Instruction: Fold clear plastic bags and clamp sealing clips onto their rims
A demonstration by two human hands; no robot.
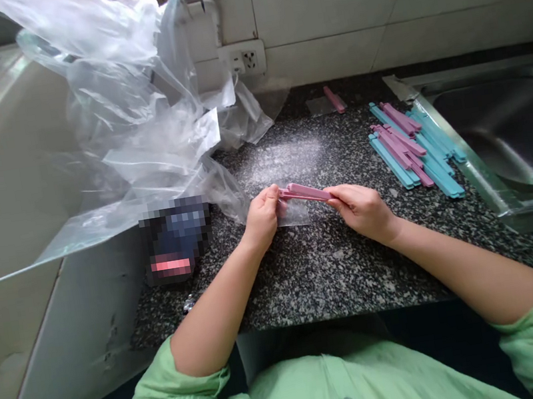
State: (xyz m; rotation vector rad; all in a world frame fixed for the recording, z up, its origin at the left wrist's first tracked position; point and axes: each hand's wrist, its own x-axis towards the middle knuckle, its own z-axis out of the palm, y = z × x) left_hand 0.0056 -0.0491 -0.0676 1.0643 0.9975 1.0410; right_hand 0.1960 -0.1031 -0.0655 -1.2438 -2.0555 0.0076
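Note:
A pink bag sealing clip [308, 192] is stretched between my two hands above the dark speckled counter. My left hand [263, 217] pinches its left end, where the two bars seem slightly apart. Its right end is gripped between the thumb and fingers of my right hand [362, 210]. Just under the clip, beside my left fingers, is a small clear plastic piece [295, 214]; whether my left hand also holds it I cannot tell. To the right lies a loose pile of pink clips [393, 149] and blue clips [439, 175].
Crumpled clear plastic bags [130, 106] fill the back left. A blurred-out dark device [178, 233] lies left of my left hand. One more pink clip [334, 100] rests near the wall, below and right of a socket [243, 60]. A metal sink [490, 191] borders the right.

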